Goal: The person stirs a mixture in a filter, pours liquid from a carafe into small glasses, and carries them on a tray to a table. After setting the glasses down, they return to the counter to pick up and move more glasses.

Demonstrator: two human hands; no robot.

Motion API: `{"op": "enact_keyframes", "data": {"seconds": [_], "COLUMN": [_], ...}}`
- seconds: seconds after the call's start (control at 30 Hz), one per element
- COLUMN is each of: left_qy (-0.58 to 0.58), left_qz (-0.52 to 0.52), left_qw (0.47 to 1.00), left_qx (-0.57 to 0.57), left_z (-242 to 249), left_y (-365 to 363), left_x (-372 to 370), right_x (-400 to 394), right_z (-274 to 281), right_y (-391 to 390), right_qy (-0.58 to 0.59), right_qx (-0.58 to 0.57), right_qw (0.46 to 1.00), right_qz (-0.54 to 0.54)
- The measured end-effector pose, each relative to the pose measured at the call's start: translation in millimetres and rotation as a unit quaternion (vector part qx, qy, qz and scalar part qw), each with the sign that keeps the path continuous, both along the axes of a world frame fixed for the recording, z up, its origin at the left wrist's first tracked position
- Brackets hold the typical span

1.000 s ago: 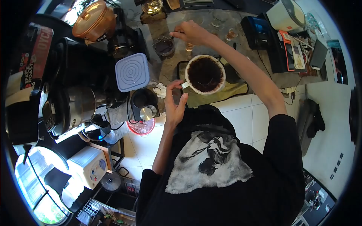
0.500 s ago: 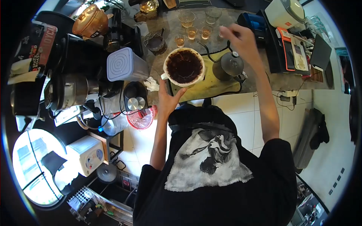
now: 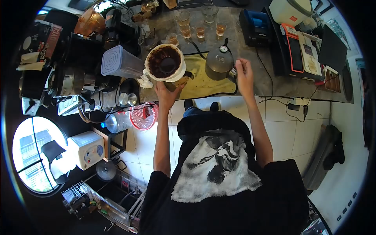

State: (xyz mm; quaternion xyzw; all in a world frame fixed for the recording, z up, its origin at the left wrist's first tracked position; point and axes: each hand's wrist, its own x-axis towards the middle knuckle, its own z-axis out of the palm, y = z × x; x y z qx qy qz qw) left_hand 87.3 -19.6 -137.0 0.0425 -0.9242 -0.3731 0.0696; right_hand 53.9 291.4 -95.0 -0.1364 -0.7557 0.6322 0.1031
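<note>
My left hand (image 3: 167, 96) is closed around the underside of a white coffee dripper (image 3: 183, 71), which holds wet dark coffee grounds (image 3: 164, 62). Its fingertips are hidden beneath the dripper. A dark handle (image 3: 189, 75) shows just right of the dripper, though what it belongs to is mostly covered. My right hand (image 3: 245, 76), fingers loosely bent and holding nothing I can see, is beside the handle of a dark gooseneck kettle (image 3: 218, 64). The kettle stands on a yellow cloth (image 3: 203, 84). Several small glasses of amber liquid, including one glass (image 3: 220, 29), stand behind it.
A lidded plastic container (image 3: 121, 62) stands left of the dripper, with crumpled tissue (image 3: 145, 81) nearby. Another glass (image 3: 148, 40) is behind the dripper. To the right are a blue-black printer (image 3: 256, 29) and a trailing cable (image 3: 270, 78). A red basket (image 3: 144, 117) is below the counter.
My right hand has come down from the small glasses to beside the kettle handle; one small glass now stands uncovered. The view has shifted, and the dripper appears farther left with my left hand.
</note>
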Motion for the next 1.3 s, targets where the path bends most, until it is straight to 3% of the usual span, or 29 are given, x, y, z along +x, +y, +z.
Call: {"op": "enact_keyframes", "data": {"seconds": [0.2, 0.37, 0.57, 0.63, 0.77, 0.9, 0.97, 1.0, 1.1, 1.23, 1.3], "left_qy": [0.051, 0.055, 0.018, 0.021, -0.063, 0.045, 0.108, 0.162, 0.142, 0.086, 0.084], "left_qz": [0.001, -0.001, 0.055, 0.057, 0.097, 0.129, 0.138, 0.136, 0.03, -0.188, -0.232], "left_qw": [0.998, 0.997, 0.998, 0.998, 0.993, 0.985, 0.961, 0.96, 0.943, 0.921, 0.898], "left_qx": [-0.035, -0.053, 0.002, -0.017, -0.003, 0.105, 0.213, 0.183, 0.3, 0.33, 0.363], "left_z": [5.3, 6.6, 24.1, 27.6, 41.6, 70.3, 88.4, 99.5, 111.4, 129.8, 138.3], "left_y": [-1.6, -4.3, -1.9, -3.6, -8.1, -1.4, 5.5, 12.2, 12.5, 50.0, 91.8], "left_x": [-4.0, 2.8, 25.4, 34.8, 48.1, 58.6, 65.7, 68.3, 65.9, 5.2, -33.5], "right_x": [-2.3, -42.0, -135.5, -168.1, -205.5, -194.6, -174.7, -161.3, -125.0, -70.7, -44.1], "right_z": [-10.4, -6.2, 5.4, 8.9, 23.4, 38.1, 49.2, 54.8, 65.7, 87.3, 100.4], "right_y": [-12.7, 1.2, 4.4, 0.4, -18.0, -33.0, -36.4, -35.6, -28.2, 0.8, 20.2], "right_qy": [-0.029, 0.016, 0.072, 0.094, 0.127, 0.127, 0.119, 0.108, 0.111, 0.104, 0.102], "right_qx": [-0.008, -0.002, 0.076, 0.169, 0.131, 0.077, 0.065, 0.05, 0.027, 0.079, 0.062], "right_qw": [0.999, 1.0, 0.992, 0.979, 0.979, 0.983, 0.985, 0.986, 0.99, 0.991, 0.992], "right_qz": [-0.011, -0.002, 0.066, 0.072, 0.092, 0.107, 0.11, 0.115, 0.079, -0.003, -0.036]}}
